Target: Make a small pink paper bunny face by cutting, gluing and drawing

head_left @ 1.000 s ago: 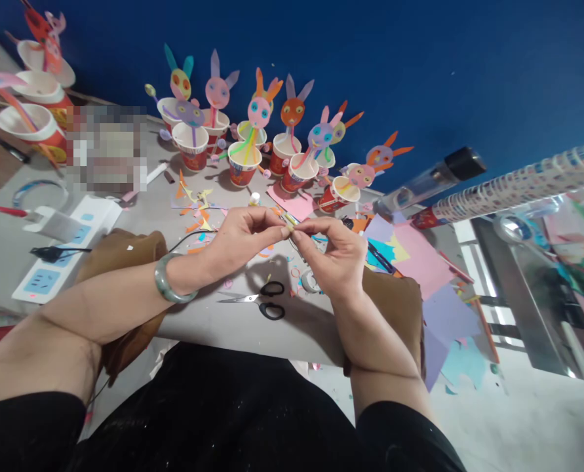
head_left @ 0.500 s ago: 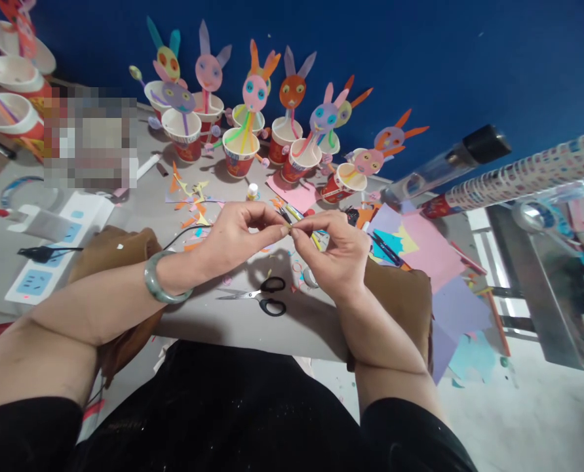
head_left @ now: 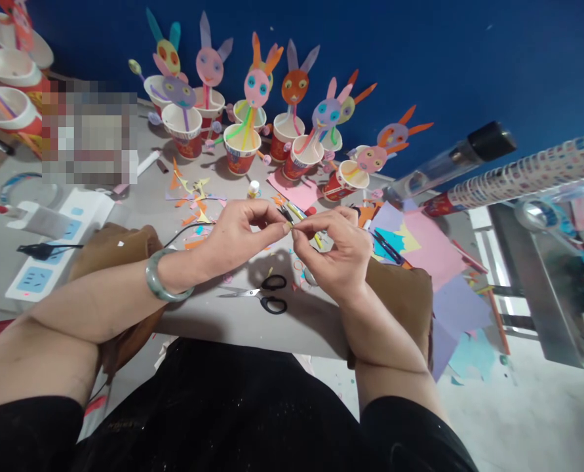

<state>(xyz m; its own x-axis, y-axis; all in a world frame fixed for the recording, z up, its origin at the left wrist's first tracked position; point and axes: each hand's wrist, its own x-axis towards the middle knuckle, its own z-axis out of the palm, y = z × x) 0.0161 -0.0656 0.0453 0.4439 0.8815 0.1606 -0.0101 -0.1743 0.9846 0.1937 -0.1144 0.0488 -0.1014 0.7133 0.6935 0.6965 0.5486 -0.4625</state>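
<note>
My left hand [head_left: 245,236] and my right hand [head_left: 335,246] meet above the table, thumbs and forefingers pinched close together. Something tiny is between the fingertips, too small to make out. Below them a pair of black-handled scissors [head_left: 271,295] lies on the grey table [head_left: 252,324], blades pointing left. Behind the fingertips are slim pens [head_left: 296,211], partly hidden by the hands. A round white roll [head_left: 311,276] sits half covered under my right hand. Coloured paper scraps [head_left: 193,190] are scattered beyond my left hand.
Paper cups with rabbit-faced figures [head_left: 241,154] line the back by the blue wall. Coloured paper sheets [head_left: 439,252] and a dark pen-like tool [head_left: 389,248] lie right. A stack of cups [head_left: 522,172] leans there. A white power strip [head_left: 58,242] is at left; brown cushions [head_left: 402,308] lie under my forearms.
My hands stay almost in the same place, still pinched together, with the right fingers shifted slightly. The whole view has tilted a little.
</note>
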